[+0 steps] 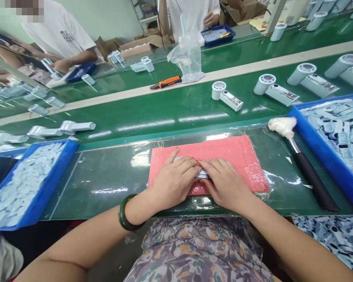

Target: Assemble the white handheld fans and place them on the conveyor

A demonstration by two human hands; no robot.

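Note:
On the pink pad [238, 152], a pale blue-grey handheld fan [202, 174] lies between my two hands, mostly covered by them. My left hand [175, 174] is closed over its left part, with the thumb side out of sight and one finger raised. From the other side, my right hand [223, 180] presses its fingertips and thumb on the right end. The fingers of both hands meet over the middle. How far the casing is assembled cannot be seen.
A hammer [308, 168] with a wrapped head lies right of the pad, beside a blue tray [320, 143] of small parts. Another blue parts tray [53, 172] stands left. Beyond run handheld fans [226, 98] on the green belt [153, 117], orange-handled pliers [166, 82] and co-workers.

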